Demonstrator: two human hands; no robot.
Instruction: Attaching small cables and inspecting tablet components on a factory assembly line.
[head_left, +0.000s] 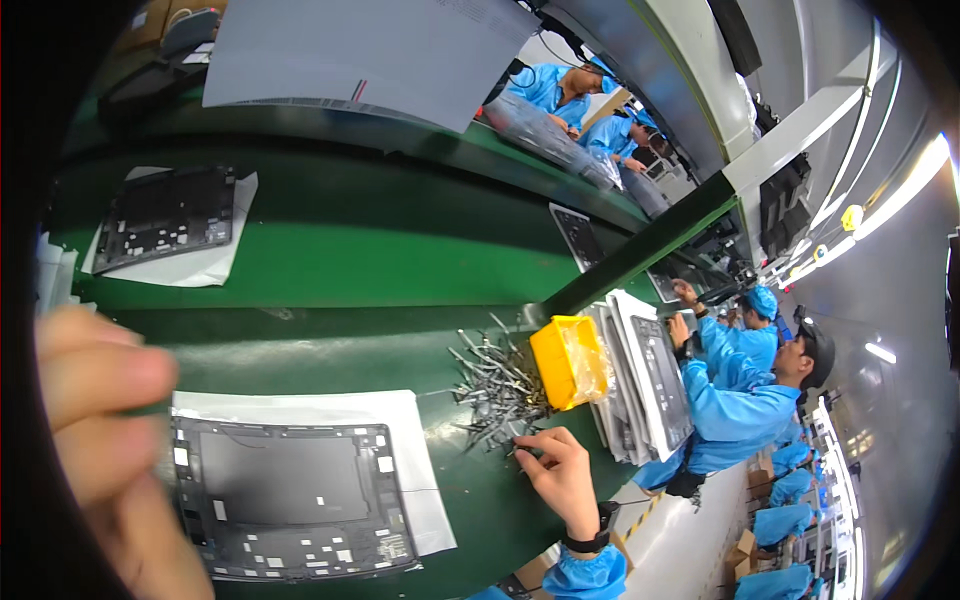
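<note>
My right hand, with a black band at its wrist, pinches what looks like a thin dark strip at the near edge of a tangled pile of grey and black strips. Large and blurred at the left rim, my left hand has its fingers curled in; whatever they hold, if anything, cannot be made out. Between the hands a black flat device panel with small white patches lies on a white sheet. Part of its left side is behind my left hand.
A yellow bin stands beside the pile, next to stacked panels and sheets. Another panel lies across the green bench. A green post rises behind the bin. A co-worker in blue works at the right.
</note>
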